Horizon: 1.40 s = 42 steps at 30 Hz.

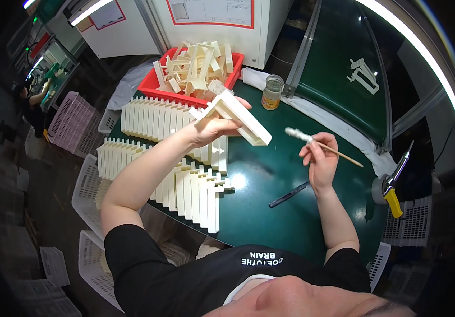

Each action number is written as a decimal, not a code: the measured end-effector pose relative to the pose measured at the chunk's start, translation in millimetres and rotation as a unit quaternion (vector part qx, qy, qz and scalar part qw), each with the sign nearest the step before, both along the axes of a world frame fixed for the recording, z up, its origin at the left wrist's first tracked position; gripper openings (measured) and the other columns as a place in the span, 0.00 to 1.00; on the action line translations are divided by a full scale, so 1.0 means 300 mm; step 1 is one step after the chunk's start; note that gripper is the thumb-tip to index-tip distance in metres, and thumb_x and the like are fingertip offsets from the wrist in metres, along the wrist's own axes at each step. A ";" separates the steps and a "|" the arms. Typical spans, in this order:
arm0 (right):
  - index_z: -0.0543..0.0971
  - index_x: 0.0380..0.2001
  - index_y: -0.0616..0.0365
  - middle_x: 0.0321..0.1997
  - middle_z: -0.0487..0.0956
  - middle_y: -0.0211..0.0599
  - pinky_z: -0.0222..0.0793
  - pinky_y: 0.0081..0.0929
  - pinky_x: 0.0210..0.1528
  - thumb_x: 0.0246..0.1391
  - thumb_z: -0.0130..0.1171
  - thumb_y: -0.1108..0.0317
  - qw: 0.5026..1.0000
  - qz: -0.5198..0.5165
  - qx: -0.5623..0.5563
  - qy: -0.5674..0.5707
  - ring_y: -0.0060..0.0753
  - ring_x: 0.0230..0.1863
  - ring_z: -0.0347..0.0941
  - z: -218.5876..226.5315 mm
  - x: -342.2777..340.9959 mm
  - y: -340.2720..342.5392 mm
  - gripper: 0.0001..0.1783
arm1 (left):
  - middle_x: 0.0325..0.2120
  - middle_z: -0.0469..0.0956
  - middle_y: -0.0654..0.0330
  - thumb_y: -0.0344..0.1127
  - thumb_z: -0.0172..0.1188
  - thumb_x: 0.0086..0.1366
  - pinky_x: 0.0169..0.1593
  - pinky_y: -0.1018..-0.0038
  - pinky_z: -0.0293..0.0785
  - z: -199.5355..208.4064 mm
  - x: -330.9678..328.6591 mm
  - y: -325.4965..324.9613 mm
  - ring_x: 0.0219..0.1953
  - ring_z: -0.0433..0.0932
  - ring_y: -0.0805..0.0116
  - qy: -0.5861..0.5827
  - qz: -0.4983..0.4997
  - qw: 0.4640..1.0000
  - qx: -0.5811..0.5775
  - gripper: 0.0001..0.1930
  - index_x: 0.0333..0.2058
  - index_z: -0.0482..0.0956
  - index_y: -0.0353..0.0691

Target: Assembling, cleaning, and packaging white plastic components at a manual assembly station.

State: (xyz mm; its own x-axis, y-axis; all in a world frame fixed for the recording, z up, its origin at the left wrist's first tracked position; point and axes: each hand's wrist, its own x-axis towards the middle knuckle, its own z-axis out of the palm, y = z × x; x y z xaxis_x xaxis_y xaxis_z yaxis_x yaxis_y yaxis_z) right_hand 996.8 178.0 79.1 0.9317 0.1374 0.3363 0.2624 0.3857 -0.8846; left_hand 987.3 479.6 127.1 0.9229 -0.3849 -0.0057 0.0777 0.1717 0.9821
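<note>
My left hand (212,131) is closed around a long cream plastic part (249,127) with a hollow channel, holding it tilted above the table. My right hand (322,161) pinches a thin wooden stick (346,158) whose far end is wrapped in white material, like a swab. The wrapped tip points toward the plastic part but is apart from it. Under my left forearm and beside it, cream parts of the same kind stand packed in two rows (198,198). A dark pen-shaped tool (289,195) lies on the table between my hands.
A red bin (148,84) heaped with cream parts stands at the back of the green table (254,222). Near it is a glass jar (273,92). A yellow-handled tool (394,203) sits at the right edge. Beyond runs a green conveyor (338,68) carrying cream parts (364,75).
</note>
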 end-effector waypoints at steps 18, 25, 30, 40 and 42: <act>0.71 0.25 0.57 0.20 0.77 0.36 0.66 0.12 0.17 0.64 0.51 0.66 0.962 0.154 -0.106 0.199 0.22 0.16 0.72 -0.028 0.004 -0.048 0.12 | 0.40 0.80 0.59 0.34 0.63 0.62 0.41 0.77 0.80 0.053 -0.070 -0.136 0.41 0.81 0.72 0.031 -0.033 0.998 0.047 0.19 0.50 0.72 0.36; 0.68 0.28 0.56 0.24 0.75 0.37 0.67 0.12 0.20 0.66 0.47 0.63 0.965 0.185 0.035 0.180 0.24 0.20 0.72 -0.003 -0.020 0.000 0.12 | 0.41 0.81 0.56 0.33 0.60 0.64 0.42 0.77 0.80 0.057 -0.073 -0.137 0.41 0.82 0.70 -0.007 -0.013 0.995 0.098 0.20 0.53 0.70 0.36; 0.71 0.30 0.56 0.22 0.77 0.35 0.67 0.14 0.19 0.65 0.49 0.66 0.973 0.128 -0.123 0.150 0.23 0.18 0.73 -0.036 -0.007 -0.039 0.09 | 0.40 0.81 0.54 0.30 0.61 0.62 0.33 0.79 0.81 0.106 -0.077 -0.064 0.39 0.82 0.69 0.005 0.054 0.997 0.050 0.21 0.53 0.70 0.35; 0.73 0.30 0.56 0.23 0.77 0.33 0.66 0.10 0.18 0.66 0.49 0.63 0.977 0.045 -0.056 0.199 0.19 0.19 0.73 -0.109 0.046 -0.199 0.11 | 0.33 0.83 0.53 0.38 0.54 0.63 0.35 0.71 0.79 -0.005 0.320 0.885 0.34 0.84 0.64 -0.030 0.557 0.787 0.262 0.16 0.44 0.77 0.32; 0.74 0.31 0.58 0.23 0.77 0.34 0.65 0.12 0.20 0.65 0.51 0.63 0.974 0.056 -0.084 0.200 0.20 0.19 0.72 -0.109 0.062 -0.190 0.11 | 0.35 0.82 0.46 0.48 0.56 0.60 0.45 0.63 0.77 -0.086 0.372 1.057 0.40 0.82 0.54 0.012 0.594 0.665 0.452 0.23 0.43 0.79 0.31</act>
State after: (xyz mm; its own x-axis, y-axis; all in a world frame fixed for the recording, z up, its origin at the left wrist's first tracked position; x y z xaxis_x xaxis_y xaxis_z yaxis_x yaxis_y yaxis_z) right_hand 1015.3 121.1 46.3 0.9593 0.2683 -0.0875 -0.1525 0.2322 -0.9606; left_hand 1098.9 796.7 101.2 0.5683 0.7868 0.2406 0.4321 -0.5343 0.7265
